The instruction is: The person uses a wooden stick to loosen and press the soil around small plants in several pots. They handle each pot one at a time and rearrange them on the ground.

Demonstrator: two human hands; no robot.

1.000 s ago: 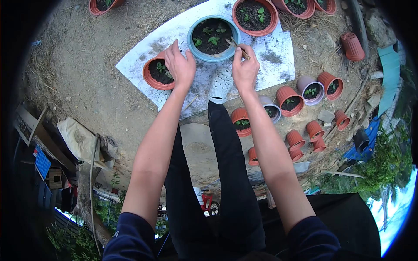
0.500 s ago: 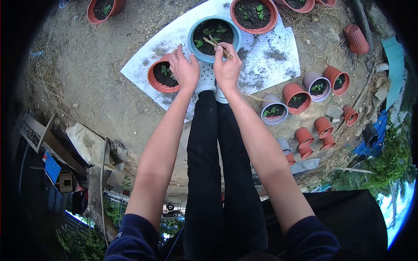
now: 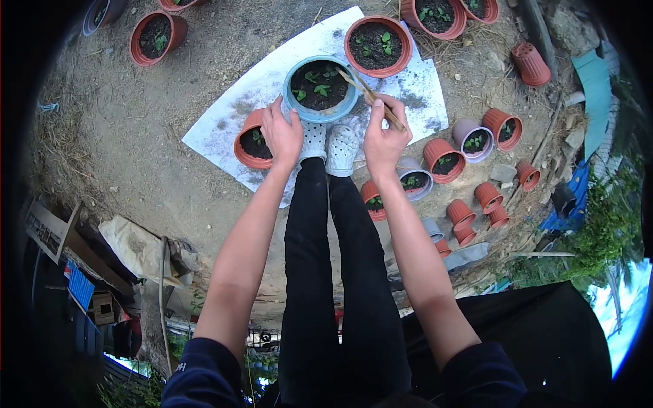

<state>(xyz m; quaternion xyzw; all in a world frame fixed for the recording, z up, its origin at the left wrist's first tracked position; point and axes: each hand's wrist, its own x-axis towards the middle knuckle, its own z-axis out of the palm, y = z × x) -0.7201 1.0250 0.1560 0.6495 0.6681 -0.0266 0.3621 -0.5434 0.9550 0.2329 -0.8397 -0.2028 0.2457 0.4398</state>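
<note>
A blue round pot (image 3: 288, 102) of dark soil holds several small green seedlings (image 3: 321, 90). My right hand (image 3: 386, 136), to the lower right of this pot, is closed around a thin split bamboo stick (image 3: 373, 96). The stick's forked tips reach over the pot's right rim. My left hand (image 3: 281, 136) has its fingers extended beside the pot's lower left side, holding nothing. It partly covers an orange pot (image 3: 247, 158) with a seedling in it.
A soil-stained white sheet (image 3: 221, 129) lies under the pots. Another orange pot (image 3: 348, 51) with seedlings stands behind on the right. Planted and upturned pots line the right side, among them a purple pot (image 3: 457, 129). My perforated light shoes (image 3: 341, 151) are close to the blue pot.
My right hand has moved right and away from the blue pot, taking the stick's tips from its middle to its right rim. The view has shifted, so the pots appear lower.
</note>
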